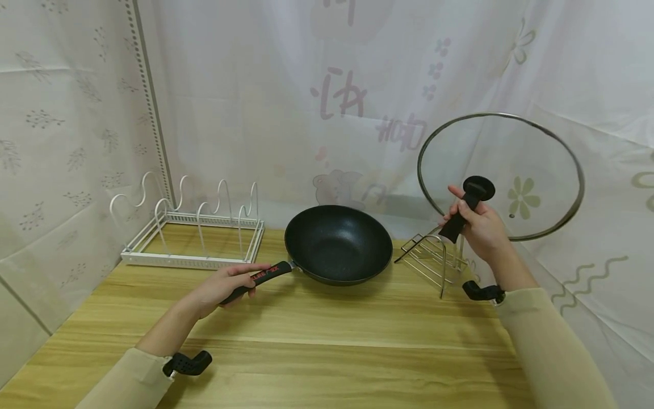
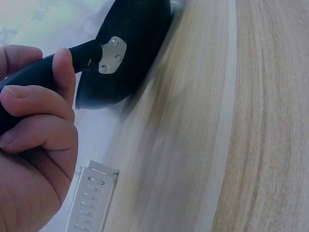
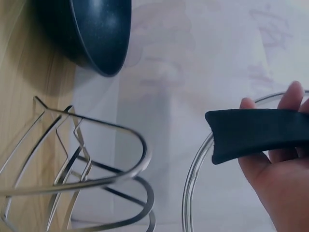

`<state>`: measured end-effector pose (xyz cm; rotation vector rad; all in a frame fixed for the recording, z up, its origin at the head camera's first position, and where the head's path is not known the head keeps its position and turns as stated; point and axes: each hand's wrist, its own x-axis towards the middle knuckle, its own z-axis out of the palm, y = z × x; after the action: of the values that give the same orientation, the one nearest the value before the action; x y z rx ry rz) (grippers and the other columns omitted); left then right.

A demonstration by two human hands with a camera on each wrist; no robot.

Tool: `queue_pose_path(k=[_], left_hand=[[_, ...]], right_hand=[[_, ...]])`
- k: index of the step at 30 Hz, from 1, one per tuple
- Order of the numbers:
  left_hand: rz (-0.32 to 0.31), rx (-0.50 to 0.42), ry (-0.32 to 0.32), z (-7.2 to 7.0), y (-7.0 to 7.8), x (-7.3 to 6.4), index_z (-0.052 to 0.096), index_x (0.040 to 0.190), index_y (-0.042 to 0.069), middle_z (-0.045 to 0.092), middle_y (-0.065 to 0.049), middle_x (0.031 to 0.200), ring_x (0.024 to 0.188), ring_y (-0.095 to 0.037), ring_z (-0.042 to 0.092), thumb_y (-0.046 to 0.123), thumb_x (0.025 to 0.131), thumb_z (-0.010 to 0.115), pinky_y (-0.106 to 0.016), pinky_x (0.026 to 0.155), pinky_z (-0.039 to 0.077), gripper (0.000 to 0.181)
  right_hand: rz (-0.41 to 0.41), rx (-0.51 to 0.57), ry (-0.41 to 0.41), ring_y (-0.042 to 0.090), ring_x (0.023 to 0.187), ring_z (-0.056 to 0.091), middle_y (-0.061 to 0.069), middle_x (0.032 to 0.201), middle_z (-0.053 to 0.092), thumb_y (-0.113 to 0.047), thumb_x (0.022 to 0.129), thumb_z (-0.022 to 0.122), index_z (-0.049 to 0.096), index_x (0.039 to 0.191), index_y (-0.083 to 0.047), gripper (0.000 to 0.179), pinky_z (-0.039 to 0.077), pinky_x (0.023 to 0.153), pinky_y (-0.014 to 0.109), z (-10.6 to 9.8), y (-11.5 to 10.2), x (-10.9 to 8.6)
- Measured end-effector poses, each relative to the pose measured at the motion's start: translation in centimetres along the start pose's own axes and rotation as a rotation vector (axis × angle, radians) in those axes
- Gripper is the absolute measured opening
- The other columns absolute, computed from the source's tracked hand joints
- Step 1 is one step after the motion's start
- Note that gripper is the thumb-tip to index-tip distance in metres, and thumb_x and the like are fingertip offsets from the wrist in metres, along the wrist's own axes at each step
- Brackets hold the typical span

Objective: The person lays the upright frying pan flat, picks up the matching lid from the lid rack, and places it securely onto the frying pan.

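A black wok (image 1: 337, 244) sits towards the back of the wooden table. My left hand (image 1: 227, 288) grips its black handle (image 1: 273, 274), which carries red lettering; in the left wrist view the fingers curl round that handle (image 2: 41, 72). On the right, my right hand (image 1: 482, 227) holds a large glass lid (image 1: 546, 165) by its black handle (image 1: 455, 221). The lid is raised and tilted, its metal rim facing me. Just below and left of this hand stands a wire lid rack (image 1: 434, 261); in the right wrist view the lid handle (image 3: 256, 133) is apart from the rack's loops (image 3: 140, 159).
At the back left of the table (image 1: 317, 352) is a white pan rack (image 1: 184, 261) with several curved dividers. Patterned white curtains (image 1: 265, 113) hang behind and on both sides. A perforated metal post (image 1: 150, 108) rises in the left back corner.
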<state>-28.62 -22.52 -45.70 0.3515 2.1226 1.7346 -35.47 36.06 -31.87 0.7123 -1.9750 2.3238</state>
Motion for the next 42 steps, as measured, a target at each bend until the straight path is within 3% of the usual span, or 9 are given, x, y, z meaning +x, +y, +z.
queue_pose_path(k=[6,11,17,22,27,34,42], left_hand=[[0.006,0.003,-0.006,0.0,0.0,-0.1,0.054,0.163,0.012,0.073,-0.006,0.092,0.055,-0.007,0.039,0.013,0.104,0.059,-0.021,0.049,0.031,0.059],[0.002,0.013,-0.006,0.0,0.0,-0.1,0.054,0.163,0.013,0.073,-0.005,0.092,0.055,-0.007,0.039,0.015,0.106,0.059,-0.021,0.049,0.032,0.057],[0.003,0.014,-0.003,0.0,-0.1,-0.1,0.054,0.163,0.012,0.073,-0.004,0.092,0.055,-0.007,0.039,0.015,0.106,0.059,-0.021,0.049,0.032,0.058],[0.001,0.010,-0.003,0.1,0.0,-0.2,0.055,0.162,0.012,0.073,-0.004,0.091,0.054,-0.006,0.038,0.014,0.104,0.060,-0.021,0.049,0.031,0.059],[0.003,0.008,-0.003,0.1,0.1,-0.2,0.055,0.162,0.012,0.073,-0.006,0.092,0.055,-0.007,0.039,0.014,0.103,0.061,-0.021,0.049,0.031,0.060],[0.007,-0.003,-0.008,0.0,0.1,-0.1,0.055,0.162,0.012,0.073,-0.006,0.091,0.054,-0.007,0.038,0.013,0.102,0.061,-0.021,0.048,0.031,0.060],[0.019,0.001,-0.021,-0.1,0.0,-0.1,0.052,0.164,0.011,0.072,-0.008,0.093,0.055,-0.006,0.039,0.013,0.104,0.059,-0.021,0.048,0.033,0.060]], right_hand=[[-0.014,0.111,-0.010,0.019,0.087,0.061,0.003,0.097,0.062,-0.017,0.118,0.041,0.036,0.167,-0.006,0.050,0.067,0.090,0.042,1.3,-0.1,-0.2],[-0.010,0.131,0.008,0.016,0.079,0.056,0.001,0.091,0.060,-0.023,0.118,0.041,0.047,0.161,-0.014,0.044,0.063,0.082,0.036,2.3,-0.1,-0.3],[0.011,0.260,0.018,0.016,0.068,0.035,-0.001,0.084,0.054,-0.027,0.118,0.040,0.053,0.157,-0.015,0.042,0.040,0.063,0.029,3.4,-0.1,-0.2],[0.039,0.328,0.020,0.018,0.069,0.020,-0.002,0.083,0.052,-0.028,0.119,0.038,0.056,0.153,-0.014,0.041,0.025,0.062,0.029,4.0,-0.1,-0.3],[0.065,0.379,-0.002,0.016,0.070,0.017,-0.002,0.082,0.051,-0.028,0.119,0.036,0.053,0.155,-0.010,0.044,0.024,0.061,0.028,4.4,-0.2,-0.4],[0.102,0.459,-0.043,0.013,0.068,0.020,-0.002,0.083,0.053,-0.028,0.120,0.033,0.057,0.151,-0.008,0.044,0.038,0.056,0.023,5.0,-0.2,-0.3],[0.128,0.523,-0.048,0.010,0.064,0.023,-0.003,0.080,0.050,-0.028,0.121,0.031,0.054,0.152,-0.002,0.046,0.029,0.054,0.022,5.6,0.4,-0.2]])
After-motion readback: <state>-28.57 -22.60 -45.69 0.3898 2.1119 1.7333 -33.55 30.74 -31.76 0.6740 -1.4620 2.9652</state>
